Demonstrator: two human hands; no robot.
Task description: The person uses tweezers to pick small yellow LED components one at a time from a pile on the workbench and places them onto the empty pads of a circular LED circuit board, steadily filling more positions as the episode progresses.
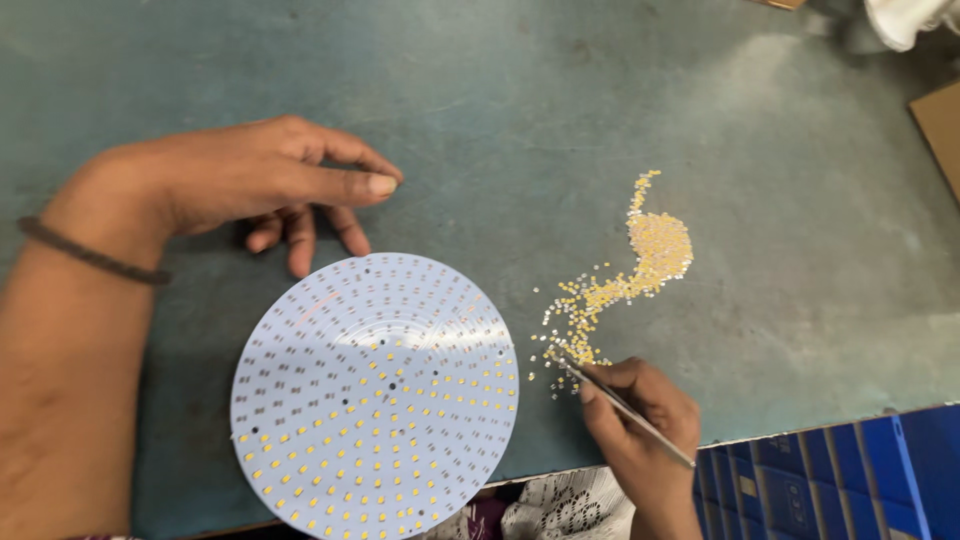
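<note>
A round white circuit board [375,395] lies on the green table, its lower right part filled with small yellow chips, the rest showing bare pads. My left hand [265,180] hovers just above the board's far edge, fingers loosely curled and holding nothing. My right hand [640,415] grips thin metal tweezers [625,405], whose tips reach into the near end of a scattered trail of tiny yellow chips [640,265] to the right of the board.
The green table [560,110] ends at a front edge near my right hand. Blue cartons [840,465] stand below that edge. A brown cardboard corner [940,120] lies at the far right, with a white object [905,18] at the top right.
</note>
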